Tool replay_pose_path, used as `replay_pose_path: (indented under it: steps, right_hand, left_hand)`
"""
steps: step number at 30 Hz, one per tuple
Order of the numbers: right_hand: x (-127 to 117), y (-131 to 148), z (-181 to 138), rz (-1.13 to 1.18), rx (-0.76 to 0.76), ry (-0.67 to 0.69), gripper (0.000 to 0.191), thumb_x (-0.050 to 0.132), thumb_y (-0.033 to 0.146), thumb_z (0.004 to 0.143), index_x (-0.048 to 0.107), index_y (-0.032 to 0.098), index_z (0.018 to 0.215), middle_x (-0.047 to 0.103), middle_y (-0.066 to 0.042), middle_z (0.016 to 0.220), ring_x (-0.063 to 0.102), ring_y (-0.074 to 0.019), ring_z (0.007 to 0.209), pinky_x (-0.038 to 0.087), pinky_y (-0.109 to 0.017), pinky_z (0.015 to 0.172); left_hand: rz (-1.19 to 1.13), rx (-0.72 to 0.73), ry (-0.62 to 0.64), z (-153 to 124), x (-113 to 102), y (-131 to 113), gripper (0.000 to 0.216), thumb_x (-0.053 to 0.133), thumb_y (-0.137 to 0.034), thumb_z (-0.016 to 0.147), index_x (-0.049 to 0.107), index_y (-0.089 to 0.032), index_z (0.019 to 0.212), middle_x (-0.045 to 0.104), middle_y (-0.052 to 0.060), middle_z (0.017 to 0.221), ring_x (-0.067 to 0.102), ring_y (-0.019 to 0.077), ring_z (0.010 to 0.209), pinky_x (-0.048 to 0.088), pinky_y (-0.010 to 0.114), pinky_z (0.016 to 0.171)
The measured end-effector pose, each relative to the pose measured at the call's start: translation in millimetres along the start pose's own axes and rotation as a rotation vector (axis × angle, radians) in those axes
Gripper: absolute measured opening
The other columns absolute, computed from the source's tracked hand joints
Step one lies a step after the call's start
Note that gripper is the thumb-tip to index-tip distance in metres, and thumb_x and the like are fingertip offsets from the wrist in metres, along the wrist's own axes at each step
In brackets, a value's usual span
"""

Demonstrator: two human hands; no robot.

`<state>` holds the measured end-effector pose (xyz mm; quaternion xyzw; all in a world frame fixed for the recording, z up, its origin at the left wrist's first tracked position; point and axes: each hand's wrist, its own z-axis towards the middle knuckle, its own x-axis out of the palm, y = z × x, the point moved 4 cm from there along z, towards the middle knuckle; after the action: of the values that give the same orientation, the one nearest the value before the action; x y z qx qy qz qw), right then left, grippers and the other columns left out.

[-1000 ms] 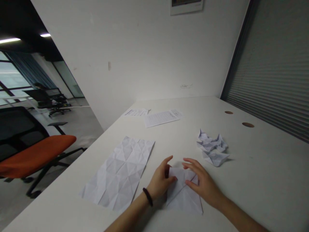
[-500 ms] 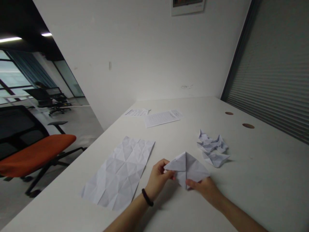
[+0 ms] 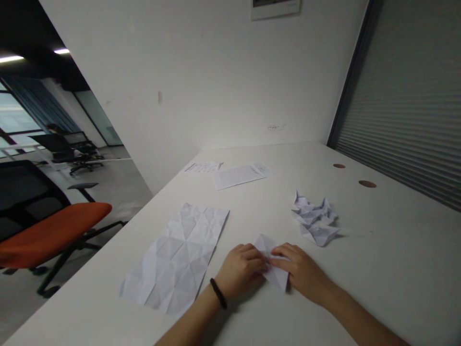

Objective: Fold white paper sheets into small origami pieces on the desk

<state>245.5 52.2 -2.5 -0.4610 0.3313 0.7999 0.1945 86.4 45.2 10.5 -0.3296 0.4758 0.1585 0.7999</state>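
Observation:
A small folded piece of white paper (image 3: 274,273) lies on the white table (image 3: 378,259) close to me. My left hand (image 3: 240,269), with a black band on its wrist, has its fingers curled and pressed on the paper's left part. My right hand (image 3: 301,272) pinches and presses the paper from the right. The two hands meet over the middle of the paper and hide most of it.
A creased, unfolded white sheet (image 3: 176,257) lies flat to the left. A crumpled paper heap (image 3: 315,222) sits ahead on the right. Printed pages (image 3: 237,175) lie further back near the wall. An orange office chair (image 3: 50,230) stands off the table's left edge.
Half a second ago both hands held the folded paper up off the table as a spread triangle. Now it is folded smaller and pressed flat on the table under both hands.

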Motion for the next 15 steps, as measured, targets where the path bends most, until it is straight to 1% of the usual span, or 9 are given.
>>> replay_pose_path:
  steps: [1, 3, 4, 7, 9, 10, 12, 14, 15]
  right_hand:
    - [2, 1, 0, 0.029, 0.011, 0.039, 0.044, 0.047, 0.0, 0.07, 0.064, 0.025, 0.102, 0.064, -0.006, 0.101, 0.053, -0.0204, 0.094, 0.043, -0.036, 0.083]
    - [-1, 2, 0, 0.111, 0.042, 0.052, 0.047, 0.048, -0.001, 0.067, 0.063, 0.023, 0.104, 0.064, -0.006, 0.103, 0.053, -0.0201, 0.097, 0.042, -0.036, 0.087]
    - [-3, 2, 0, 0.16, 0.059, 0.046, 0.044, 0.049, 0.001, 0.067, 0.063, 0.022, 0.103, 0.065, -0.006, 0.101, 0.054, -0.0199, 0.096, 0.043, -0.035, 0.087]
    - [-8, -3, -3, 0.28, 0.121, 0.02, 0.026, 0.051, 0.01, 0.074, 0.066, 0.021, 0.093, 0.067, -0.006, 0.091, 0.058, -0.0194, 0.088, 0.046, -0.032, 0.079]
    - [-7, -9, -4, 0.305, 0.198, -0.018, 0.02, 0.049, 0.017, 0.08, 0.066, 0.021, 0.09, 0.067, -0.005, 0.086, 0.06, -0.0188, 0.083, 0.047, -0.031, 0.075]
    - [-5, -13, -5, 0.306, 0.247, -0.037, 0.019, 0.048, 0.021, 0.081, 0.065, 0.021, 0.091, 0.067, -0.004, 0.083, 0.061, -0.0182, 0.078, 0.048, -0.03, 0.072]
    - [0, -19, -6, 0.303, 0.341, -0.06, 0.02, 0.047, 0.026, 0.083, 0.062, 0.021, 0.096, 0.066, -0.002, 0.074, 0.06, -0.0163, 0.066, 0.048, -0.027, 0.063]
    - [5, -22, -6, 0.287, 0.381, -0.08, 0.023, 0.047, 0.025, 0.083, 0.058, 0.021, 0.103, 0.062, 0.0, 0.071, 0.058, -0.0147, 0.059, 0.047, -0.025, 0.057]
    - [6, -22, -6, 0.269, 0.371, -0.09, 0.027, 0.048, 0.023, 0.082, 0.056, 0.021, 0.107, 0.062, -0.001, 0.075, 0.058, -0.0146, 0.061, 0.048, -0.025, 0.059]
  left_hand:
    - [0.009, -0.011, 0.037, 0, 3, 2, 0.014, 0.058, -0.019, 0.077, 0.063, -0.022, 0.089, 0.062, 0.004, 0.09, 0.054, 0.0188, 0.086, 0.04, 0.031, 0.079]
    - [0.009, -0.04, 0.054, 1, 4, 4, 0.013, 0.061, -0.024, 0.076, 0.063, -0.02, 0.089, 0.063, 0.005, 0.087, 0.055, 0.019, 0.084, 0.041, 0.03, 0.077]
    - [0.006, -0.048, 0.047, 0, 4, 5, 0.015, 0.061, -0.028, 0.077, 0.063, -0.019, 0.089, 0.063, 0.005, 0.087, 0.055, 0.0193, 0.084, 0.041, 0.03, 0.077]
    - [-0.018, -0.045, 0.043, 0, 1, 3, 0.017, 0.056, -0.033, 0.081, 0.064, -0.019, 0.086, 0.064, 0.005, 0.084, 0.055, 0.0188, 0.081, 0.041, 0.029, 0.075]
    - [-0.046, -0.082, 0.045, 0, 1, 4, 0.019, 0.05, -0.031, 0.085, 0.065, -0.019, 0.084, 0.064, 0.005, 0.079, 0.056, 0.0178, 0.078, 0.042, 0.028, 0.073]
    - [-0.061, -0.129, 0.039, -1, 2, 6, 0.019, 0.048, -0.028, 0.086, 0.065, -0.019, 0.086, 0.063, 0.005, 0.078, 0.056, 0.0173, 0.076, 0.042, 0.028, 0.071]
    - [-0.092, -0.263, -0.011, -2, 6, 13, 0.019, 0.048, -0.022, 0.084, 0.061, -0.02, 0.098, 0.063, 0.003, 0.078, 0.056, 0.0165, 0.074, 0.044, 0.027, 0.07]
    - [-0.126, -0.373, -0.1, -4, 9, 20, 0.038, 0.052, -0.016, 0.079, 0.049, -0.021, 0.117, 0.061, 0.003, 0.086, 0.056, 0.0154, 0.074, 0.046, 0.027, 0.07]
    - [-0.14, -0.392, -0.136, -5, 10, 22, 0.049, 0.053, -0.013, 0.077, 0.042, -0.021, 0.124, 0.06, 0.003, 0.092, 0.056, 0.0149, 0.075, 0.046, 0.027, 0.071]
